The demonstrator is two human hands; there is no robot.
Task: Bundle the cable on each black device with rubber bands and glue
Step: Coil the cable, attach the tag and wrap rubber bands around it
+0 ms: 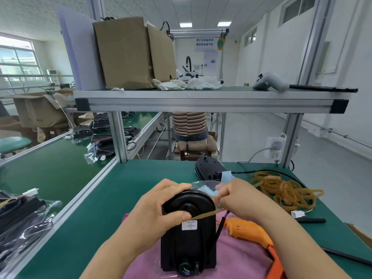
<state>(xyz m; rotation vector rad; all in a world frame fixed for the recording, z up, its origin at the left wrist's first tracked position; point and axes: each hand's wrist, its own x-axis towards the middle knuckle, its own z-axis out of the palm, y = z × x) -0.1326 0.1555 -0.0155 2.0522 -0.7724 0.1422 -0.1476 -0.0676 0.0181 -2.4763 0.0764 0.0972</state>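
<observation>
A black device (189,240) with a white label lies on a pink cloth (237,258) at the near edge of the green bench. My left hand (159,208) grips its rounded far end, thumb pressing one end of a tan rubber band (207,214). My right hand (239,200) pinches the band's other end and stretches it across the device. A black cable (219,232) runs down the device's right side. Clear film with blue backing (207,188) sits between my hands.
An orange glue gun (251,234) lies on the cloth to the right. A pile of rubber bands (285,190) sits at the right, a second black device (209,168) behind. Bagged devices (22,216) lie on the left bench. A shelf (209,101) hangs overhead.
</observation>
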